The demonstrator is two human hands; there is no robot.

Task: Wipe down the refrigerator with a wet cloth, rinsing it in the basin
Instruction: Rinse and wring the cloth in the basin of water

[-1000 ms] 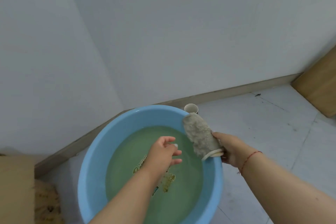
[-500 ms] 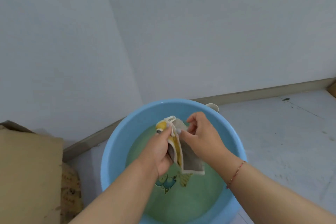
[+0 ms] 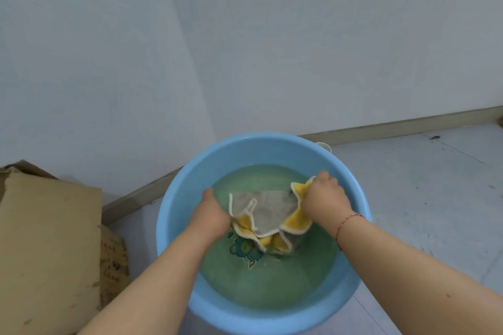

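Left hand [image 3: 211,216]: clenched on the left edge of the grey-and-yellow terry cloth with white piping [image 3: 268,212]; fingertips hidden under the fabric, only knuckles and back of hand visible. Right hand [image 3: 325,198]: clenched on the cloth's right corner at 3 o'clock of the spread; fingers likewise tucked out of sight, thin red string bracelet [image 3: 348,221] at the wrist.

Hidden or unclear: lower folds of cloth hang toward the water, exact point of contact with the surface hard to judge; cartoon print [image 3: 243,249] on basin floor partly covered by cloth at 6 o'clock; small pale cup [image 3: 325,145] behind the rim at 1 o'clock, mostly blocked; near rim of basin cut by the lower frame edge.

Versus half a second ago: cloth then bunched and folded between hands held close together; now pulled apart and opened out, hands separated to 9 and 3 o'clock, both lower over the water.

Cloth: grey face up, yellow reverse showing at turned corners, sagging in the middle, stretched over the round light-blue plastic basin [image 3: 177,226] of greenish water.

Outward: brown cardboard box [image 3: 49,239] at 9 o'clock of basin, on pale tiled floor [image 3: 435,198], white wall [image 3: 299,49] at 12 o'clock.
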